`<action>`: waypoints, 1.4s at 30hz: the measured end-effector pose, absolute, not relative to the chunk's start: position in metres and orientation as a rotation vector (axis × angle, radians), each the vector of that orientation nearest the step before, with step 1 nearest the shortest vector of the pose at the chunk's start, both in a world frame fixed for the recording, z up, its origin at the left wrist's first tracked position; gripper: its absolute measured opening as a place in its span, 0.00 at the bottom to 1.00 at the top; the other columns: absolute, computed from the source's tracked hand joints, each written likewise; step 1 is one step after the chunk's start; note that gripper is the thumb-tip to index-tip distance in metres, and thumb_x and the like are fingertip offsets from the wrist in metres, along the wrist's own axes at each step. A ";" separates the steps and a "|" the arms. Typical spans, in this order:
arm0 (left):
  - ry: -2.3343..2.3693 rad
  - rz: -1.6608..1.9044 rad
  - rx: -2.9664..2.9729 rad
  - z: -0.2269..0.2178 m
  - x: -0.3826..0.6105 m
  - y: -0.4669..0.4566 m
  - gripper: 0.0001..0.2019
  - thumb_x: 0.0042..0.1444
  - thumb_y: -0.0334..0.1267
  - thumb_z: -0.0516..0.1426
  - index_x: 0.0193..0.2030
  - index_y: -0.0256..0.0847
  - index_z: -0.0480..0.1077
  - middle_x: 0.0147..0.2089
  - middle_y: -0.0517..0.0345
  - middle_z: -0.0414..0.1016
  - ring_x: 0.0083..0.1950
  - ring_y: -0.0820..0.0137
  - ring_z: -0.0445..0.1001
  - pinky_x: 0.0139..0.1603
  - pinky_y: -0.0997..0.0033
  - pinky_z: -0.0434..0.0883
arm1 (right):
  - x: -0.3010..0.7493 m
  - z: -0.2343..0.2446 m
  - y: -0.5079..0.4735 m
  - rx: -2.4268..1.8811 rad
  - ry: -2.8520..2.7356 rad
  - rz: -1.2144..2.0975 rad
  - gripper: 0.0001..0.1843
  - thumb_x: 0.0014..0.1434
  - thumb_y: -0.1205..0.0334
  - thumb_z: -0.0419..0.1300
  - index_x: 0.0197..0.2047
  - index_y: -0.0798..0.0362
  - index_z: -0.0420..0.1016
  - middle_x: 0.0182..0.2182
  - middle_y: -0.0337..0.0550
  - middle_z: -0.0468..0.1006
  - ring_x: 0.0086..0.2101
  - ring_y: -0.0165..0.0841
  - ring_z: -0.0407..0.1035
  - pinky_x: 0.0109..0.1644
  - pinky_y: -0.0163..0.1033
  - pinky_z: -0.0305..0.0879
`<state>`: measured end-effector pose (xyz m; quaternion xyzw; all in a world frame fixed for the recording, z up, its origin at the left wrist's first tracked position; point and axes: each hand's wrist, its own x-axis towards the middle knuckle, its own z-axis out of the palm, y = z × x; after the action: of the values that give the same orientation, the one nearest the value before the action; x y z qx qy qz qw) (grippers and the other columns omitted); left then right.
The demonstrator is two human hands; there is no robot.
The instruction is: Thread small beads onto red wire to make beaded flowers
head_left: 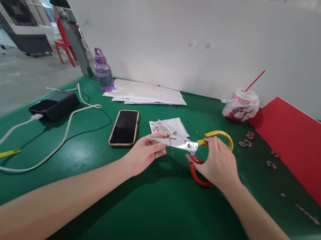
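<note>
My right hand [220,161] grips a pair of scissors [189,146] with one yellow and one red handle loop. The fingers and thumb are on the loops, and the silver blades point left. At the blades, my left hand [146,153] is closed in a pinch, its fingertips by the scissor tips. A thin red thread [172,143] shows across the blades beside those fingertips; how much of it lies inside the pinch is hidden. Just behind the blades lies a small clear packet with white paper [174,126], holding tiny coloured bits.
Left of my hands lie a phone [124,128], a black power bank [54,104] and its white cable [66,132]. Behind are paper sheets [149,93], a purple bottle [104,72] and a bagged cup [241,105]. Bead clusters [245,143] lie near a red board [303,153].
</note>
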<state>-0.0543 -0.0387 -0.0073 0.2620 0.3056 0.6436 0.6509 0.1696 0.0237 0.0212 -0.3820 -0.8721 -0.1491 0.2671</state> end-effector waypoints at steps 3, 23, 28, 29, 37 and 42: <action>0.719 1.472 0.618 -0.009 -0.054 -0.039 0.11 0.44 0.25 0.65 0.35 0.40 0.76 0.27 0.59 0.76 0.29 0.75 0.72 0.38 0.70 0.69 | 0.170 0.021 0.023 -1.035 -2.360 -0.402 0.24 0.51 0.46 0.58 0.42 0.57 0.65 0.35 0.53 0.74 0.37 0.44 0.71 0.36 0.45 0.67; 0.782 1.455 0.760 -0.004 -0.052 -0.041 0.08 0.46 0.28 0.65 0.35 0.38 0.76 0.29 0.58 0.75 0.26 0.78 0.68 0.33 0.72 0.66 | 0.172 0.017 0.022 -1.078 -2.396 -0.379 0.21 0.50 0.46 0.57 0.39 0.55 0.67 0.36 0.48 0.78 0.31 0.38 0.74 0.26 0.38 0.60; 0.805 1.443 0.774 -0.004 -0.052 -0.041 0.06 0.48 0.30 0.64 0.35 0.37 0.76 0.30 0.57 0.75 0.26 0.78 0.68 0.34 0.72 0.66 | 0.174 0.017 0.022 -1.095 -2.426 -0.386 0.23 0.49 0.47 0.59 0.41 0.56 0.67 0.33 0.47 0.78 0.31 0.38 0.74 0.24 0.37 0.58; 0.810 1.444 0.773 -0.004 -0.052 -0.041 0.06 0.48 0.30 0.64 0.35 0.36 0.76 0.29 0.57 0.75 0.26 0.78 0.68 0.34 0.72 0.66 | 0.174 0.017 0.022 -1.101 -2.429 -0.396 0.23 0.48 0.47 0.59 0.41 0.56 0.67 0.32 0.46 0.78 0.30 0.38 0.74 0.24 0.37 0.57; 0.819 1.444 0.753 -0.005 -0.052 -0.041 0.08 0.47 0.30 0.65 0.36 0.36 0.76 0.30 0.57 0.75 0.26 0.78 0.67 0.34 0.73 0.67 | 0.175 0.021 0.021 -1.148 -2.517 -0.431 0.25 0.46 0.45 0.60 0.39 0.57 0.69 0.27 0.44 0.77 0.25 0.37 0.71 0.23 0.37 0.52; 0.825 1.448 0.731 -0.003 -0.051 -0.042 0.06 0.46 0.30 0.65 0.33 0.35 0.75 0.30 0.56 0.75 0.26 0.78 0.68 0.35 0.73 0.68 | 0.175 0.024 0.021 -1.238 -2.615 -0.367 0.22 0.46 0.45 0.59 0.35 0.55 0.69 0.26 0.43 0.77 0.23 0.37 0.70 0.23 0.37 0.49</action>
<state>-0.0509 -0.0416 -0.0033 0.3172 0.3577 0.6282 0.6138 0.1751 0.0212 0.0236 -0.4218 -0.8910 -0.1249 0.1123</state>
